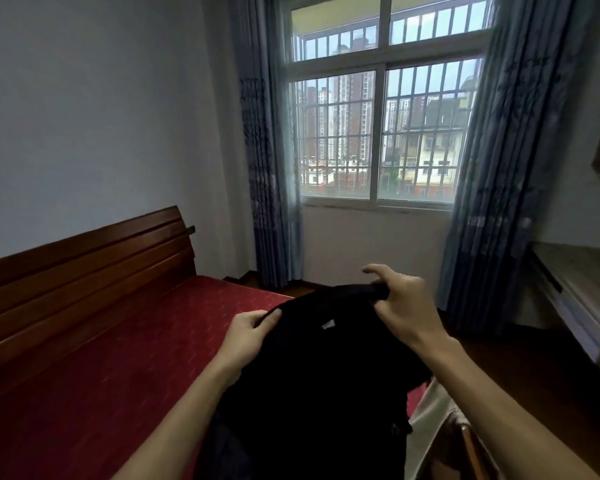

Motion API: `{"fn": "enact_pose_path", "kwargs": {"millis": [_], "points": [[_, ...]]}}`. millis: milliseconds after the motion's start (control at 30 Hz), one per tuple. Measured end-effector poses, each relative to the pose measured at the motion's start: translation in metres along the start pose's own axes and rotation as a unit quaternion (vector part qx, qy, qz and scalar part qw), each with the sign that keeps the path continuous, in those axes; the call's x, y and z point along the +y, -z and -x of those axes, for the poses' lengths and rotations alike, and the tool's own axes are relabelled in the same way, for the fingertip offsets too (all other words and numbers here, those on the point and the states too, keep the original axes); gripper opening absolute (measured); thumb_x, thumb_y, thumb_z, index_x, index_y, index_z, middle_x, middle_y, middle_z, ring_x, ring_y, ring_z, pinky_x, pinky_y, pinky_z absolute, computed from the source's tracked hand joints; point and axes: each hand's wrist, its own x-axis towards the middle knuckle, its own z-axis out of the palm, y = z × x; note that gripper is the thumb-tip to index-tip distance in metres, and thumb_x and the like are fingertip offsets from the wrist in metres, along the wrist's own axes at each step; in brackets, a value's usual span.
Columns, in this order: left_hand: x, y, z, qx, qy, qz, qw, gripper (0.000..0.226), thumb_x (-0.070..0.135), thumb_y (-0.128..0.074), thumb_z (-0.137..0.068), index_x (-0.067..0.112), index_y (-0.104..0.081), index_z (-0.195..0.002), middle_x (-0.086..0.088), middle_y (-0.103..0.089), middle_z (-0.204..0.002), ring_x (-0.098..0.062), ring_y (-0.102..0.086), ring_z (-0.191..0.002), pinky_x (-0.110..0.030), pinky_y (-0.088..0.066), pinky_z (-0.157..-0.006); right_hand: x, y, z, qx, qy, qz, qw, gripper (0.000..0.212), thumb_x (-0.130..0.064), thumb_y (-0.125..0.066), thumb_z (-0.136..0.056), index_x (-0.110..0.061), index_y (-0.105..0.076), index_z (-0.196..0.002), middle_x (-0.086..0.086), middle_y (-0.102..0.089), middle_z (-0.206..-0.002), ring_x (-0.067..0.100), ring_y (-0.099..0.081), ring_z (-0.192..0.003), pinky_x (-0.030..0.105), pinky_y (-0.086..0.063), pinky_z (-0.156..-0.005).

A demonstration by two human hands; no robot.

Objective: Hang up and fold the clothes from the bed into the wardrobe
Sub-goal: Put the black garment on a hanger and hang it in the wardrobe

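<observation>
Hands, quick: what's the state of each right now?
Left hand: closed, gripping the upper edge of the black garment.
Right hand: closed on the same garment's top edge, index finger sticking out.

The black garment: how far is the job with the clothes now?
Done: nothing put away is visible in this view. In hand: the left hand and right hand hold the black garment up over the red bed. Left: hanging or folding it, and a pale cloth beside it.
</observation>
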Motion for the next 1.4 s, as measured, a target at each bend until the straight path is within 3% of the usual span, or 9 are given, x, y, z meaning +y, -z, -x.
{"fn": "enact_pose_path", "kwargs": {"millis": [267, 500, 633, 800, 933, 1100, 1233, 1333, 1400], "points": [[0.08, 0.033, -0.032, 0.039, 0.01, 0.052, 0.998, 0.017, 0.001, -0.071, -0.082, 0.009, -0.074, -0.097, -0.002, -0.072, -0.084, -0.01, -0.065, -0.076, -0.017, -0.049, -0.066, 0.018, -0.012, 0.016, -0.024, 0.152, 0.106, 0.982, 0.013, -0.017, -0.075, -0.082, -0.012, -0.068, -0.092, 0.001, -0.064, -0.087, 0.022, -0.062, -0.073, 0.032, -0.053, -0.059], [0.062, 0.058, -0.022, 0.018, -0.115, -0.185, 0.976, 0.012, 0.021, -0.078, -0.082, 0.026, -0.067, -0.082, 0.008, -0.07, -0.077, -0.003, -0.063, -0.067, -0.017, -0.044, -0.064, -0.004, -0.037, 0.014, 0.026, -0.038, -0.065, 0.997, 0.026, 0.004, -0.068, -0.082, -0.007, -0.074, -0.104, 0.007, -0.075, -0.097, 0.025, -0.071, -0.088, 0.041, -0.057, -0.081], [0.013, 0.062, -0.006, 0.084, -0.147, -0.26, 0.951, 0.03, 0.036, -0.084, -0.075, 0.027, -0.058, -0.086, 0.01, -0.067, -0.087, 0.002, -0.062, -0.088, -0.003, -0.039, -0.073, -0.047, -0.035, -0.009, 0.052, -0.018, -0.149, 0.987, 0.021, 0.002, -0.067, -0.086, -0.007, -0.076, -0.103, 0.0, -0.072, -0.092, 0.012, -0.066, -0.087, 0.025, -0.054, -0.084], [-0.024, 0.044, 0.004, 0.192, -0.189, -0.217, 0.938, 0.019, 0.043, -0.074, -0.083, 0.028, -0.064, -0.077, 0.018, -0.06, -0.103, -0.001, -0.062, -0.085, -0.016, -0.047, -0.067, -0.088, -0.036, -0.037, 0.058, 0.008, -0.187, 0.981, 0.02, -0.002, -0.066, -0.088, -0.01, -0.076, -0.104, -0.01, -0.066, -0.091, 0.004, -0.061, -0.083, 0.001, -0.041, -0.076], [-0.04, 0.02, 0.026, 0.18, -0.23, -0.225, 0.929, 0.044, 0.056, -0.043, -0.095, 0.024, -0.074, -0.101, 0.017, -0.059, -0.116, 0.001, -0.058, -0.106, -0.019, -0.052, -0.083, -0.098, -0.039, -0.051, 0.069, 0.012, -0.174, 0.982, 0.023, -0.001, -0.065, -0.089, -0.01, -0.076, -0.107, -0.006, -0.069, -0.094, 0.005, -0.06, -0.086, 0.002, -0.041, -0.078], [-0.08, -0.002, 0.011, 0.103, -0.164, -0.345, 0.918, 0.045, 0.04, -0.068, -0.086, 0.02, -0.059, -0.126, -0.004, -0.041, -0.146, -0.018, -0.04, -0.134, -0.03, -0.047, -0.102, -0.097, -0.042, -0.048, 0.079, 0.015, -0.162, 0.984, 0.023, 0.0, -0.064, -0.089, -0.008, -0.075, -0.107, -0.01, -0.065, -0.094, 0.001, -0.06, -0.088, 0.011, -0.047, -0.082], [-0.086, 0.003, -0.007, 0.093, -0.16, -0.341, 0.922, 0.023, 0.02, -0.068, -0.086, 0.014, -0.063, -0.108, -0.001, -0.057, -0.121, -0.016, -0.058, -0.102, -0.03, -0.052, -0.082, -0.081, -0.035, -0.046, 0.082, 0.015, -0.108, 0.991, 0.021, 0.0, -0.066, -0.088, -0.004, -0.075, -0.107, -0.01, -0.063, -0.093, 0.0, -0.059, -0.088, -0.002, -0.039, -0.08], [-0.08, 0.026, -0.016, 0.097, -0.162, -0.327, 0.926, 0.008, 0.01, -0.061, -0.087, 0.015, -0.054, -0.089, 0.007, -0.057, -0.075, -0.014, -0.053, -0.062, -0.029, -0.037, -0.06, -0.052, -0.024, -0.042, 0.055, 0.003, -0.076, 0.996, 0.021, 0.002, -0.065, -0.09, -0.004, -0.074, -0.108, -0.006, -0.068, -0.095, 0.012, -0.065, -0.09, 0.012, -0.048, -0.082], [-0.075, 0.052, -0.021, 0.116, -0.157, -0.352, 0.915, 0.009, 0.012, -0.064, -0.088, 0.014, -0.055, -0.091, 0.001, -0.062, -0.066, -0.026, -0.059, -0.059, -0.03, -0.033, -0.057, -0.033, -0.02, -0.036, 0.016, 0.008, -0.039, 0.999, 0.022, 0.002, -0.064, -0.09, -0.005, -0.073, -0.108, 0.001, -0.073, -0.097, 0.017, -0.068, -0.089, 0.027, -0.054, -0.084]]}}
